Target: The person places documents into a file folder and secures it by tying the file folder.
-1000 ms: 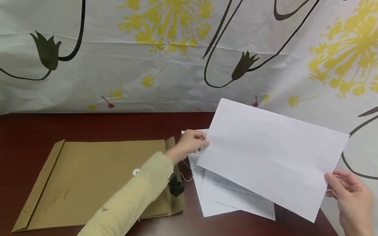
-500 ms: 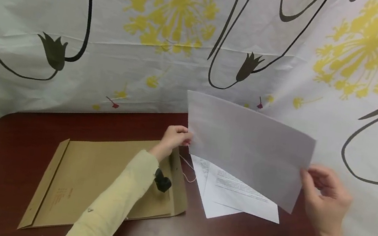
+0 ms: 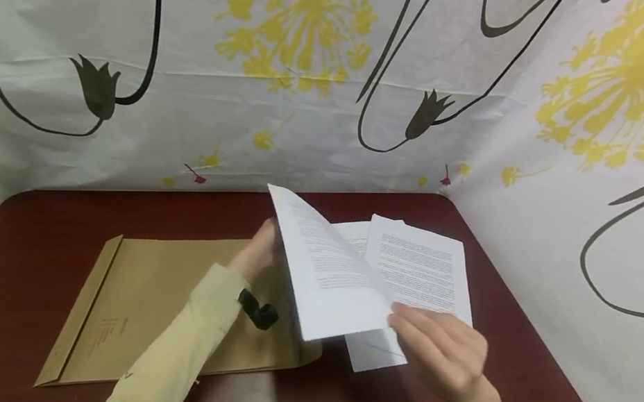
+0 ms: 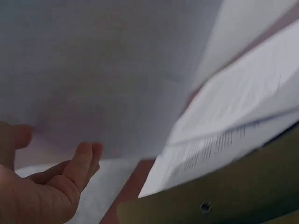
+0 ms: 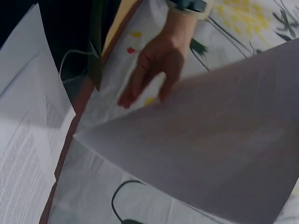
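My right hand (image 3: 443,354) pinches the near right end of a printed sheet of paper (image 3: 336,273), which is raised, tilted and bowed. Behind the sheet's far left edge, my left hand (image 3: 258,251) is partly hidden in the head view. In the left wrist view its thumb and fingers (image 4: 84,161) are spread apart at the edge of the paper. The right wrist view shows that left hand (image 5: 159,60) with fingers extended and its thumb right at the sheet's edge. Below lie two overlapping printed sheets (image 3: 423,259), partly covered by the raised one.
A brown kraft envelope (image 3: 160,302) lies flat under my left forearm, its right end partly behind the raised sheet. White string (image 5: 70,52) shows beside it. The dark red table (image 3: 526,346) meets a flower-patterned white curtain (image 3: 280,145) at the back and right.
The raised sheet has swung left and turned, so its printed side faces me. My right hand has moved left with it; my left hand has shifted left. The sheets beneath are more exposed.
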Available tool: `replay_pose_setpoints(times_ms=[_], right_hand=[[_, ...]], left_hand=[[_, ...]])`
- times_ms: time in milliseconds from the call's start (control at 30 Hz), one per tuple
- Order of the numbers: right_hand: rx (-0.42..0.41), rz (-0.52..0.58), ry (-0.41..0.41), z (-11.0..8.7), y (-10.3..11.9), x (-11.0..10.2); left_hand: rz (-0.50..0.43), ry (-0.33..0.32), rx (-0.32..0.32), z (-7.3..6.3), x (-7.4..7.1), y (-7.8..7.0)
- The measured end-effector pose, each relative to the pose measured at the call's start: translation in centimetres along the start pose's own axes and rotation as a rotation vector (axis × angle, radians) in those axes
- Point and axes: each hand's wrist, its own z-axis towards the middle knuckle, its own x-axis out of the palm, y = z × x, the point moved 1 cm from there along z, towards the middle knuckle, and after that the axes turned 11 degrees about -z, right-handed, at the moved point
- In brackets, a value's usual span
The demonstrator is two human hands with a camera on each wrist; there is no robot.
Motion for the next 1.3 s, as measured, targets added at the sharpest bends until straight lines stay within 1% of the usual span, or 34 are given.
replay_pose_setpoints(times_ms=[33, 67, 100, 167, 200, 233, 300, 400, 467, 500, 567, 633, 700, 767, 833, 900, 933, 967, 1000, 1033, 1067, 1133, 1200, 1233, 1300], right_hand=[[-0.034, -0.003, 0.022, 0.0, 0.2, 0.3], [-0.066, -0.006, 0.04, -0.1, 0.4, 0.5], [-0.098, -0.01, 0.052, -0.2, 0.6, 0.7], [-0.161, -0.025, 0.071, -0.4, 1.0, 1.2], [-0.191, -0.032, 0.079, -0.5, 1.2, 1.4], [-0.216, -0.039, 0.081, -0.6, 1.4, 1.6], [-0.255, -0.032, 0.083, -0.9, 1.8, 2.1], [-0.285, -0.02, 0.082, -1.2, 2.2, 2.5], [-0.28, -0.009, 0.075, -1.4, 2.5, 2.7], [-0.268, 0.0, 0.078, -1.6, 2.6, 2.7], [-0.228, 0.021, 0.081, -2.0, 2.7, 2.8], [-0.156, 0.068, 0.11, -2.4, 2.8, 2.8], [-0.062, 0.148, 0.154, -3.1, 2.8, 2.8], [0.047, 0.245, 0.193, -3.9, 2.7, 2.7], [0.191, 0.32, 0.235, -5.2, 2.5, 2.7], [0.395, 0.349, 0.305, -6.5, 2.1, 2.7], [0.519, 0.343, 0.354, -7.1, 2.0, 2.8], [0.661, 0.334, 0.413, -7.7, 1.8, 2.9], [0.816, 0.325, 0.486, -8.3, 1.6, 3.0], [0.981, 0.342, 0.561, -8.7, 1.5, 3.1], [1.146, 0.369, 0.634, -8.9, 1.3, 3.2], [1.457, 0.473, 0.723, -9.2, 1.1, 3.5], [1.719, 0.597, 0.749, -9.3, 0.8, 3.8], [1.825, 0.658, 0.74, -9.4, 0.7, 3.9], [1.973, 0.741, 0.712, -9.4, 0.4, 4.0]], left_hand=[[0.003, -0.009, 0.003, -0.1, 0.2, 0.0], [0.039, -0.056, 0.0, -1.5, 1.4, -0.6], [0.044, -0.098, -0.009, -3.0, 2.6, -1.3], [-0.012, -0.09, -0.038, -4.9, 4.2, -2.3], [-0.023, -0.087, -0.048, -5.7, 4.7, -2.8], [-0.035, -0.07, -0.064, -6.4, 5.1, -3.2], [-0.019, -0.054, -0.096, -7.8, 5.6, -3.9], [0.027, -0.054, -0.146, -9.3, 6.1, -4.4], [0.033, -0.046, -0.17, -9.8, 6.2, -4.5], [0.023, -0.038, -0.172, -9.9, 6.1, -4.5], [0.0, -0.005, -0.157, -9.9, 5.9, -4.5], [-0.033, 0.024, -0.132, -9.8, 5.5, -4.5], [-0.071, 0.039, -0.109, -9.7, 5.2, -4.5], [-0.088, 0.048, -0.091, -9.6, 5.2, -4.6], [-0.114, 0.047, -0.088, -9.7, 5.4, -4.9], [-0.144, 0.049, -0.097, -9.9, 5.6, -5.2], [-0.149, 0.052, -0.103, -10.0, 5.7, -5.2], [-0.153, 0.057, -0.109, -10.2, 5.8, -5.3], [-0.161, 0.06, -0.117, -10.2, 5.9, -5.4], [-0.165, 0.069, -0.125, -10.3, 5.9, -5.4], [-0.165, 0.076, -0.131, -10.4, 6.0, -5.4], [-0.163, 0.093, -0.139, -10.6, 6.0, -5.5], [-0.163, 0.098, -0.143, -10.7, 5.9, -5.5], [-0.157, 0.099, -0.141, -10.7, 5.8, -5.6], [-0.146, 0.102, -0.137, -10.8, 5.6, -5.7]])
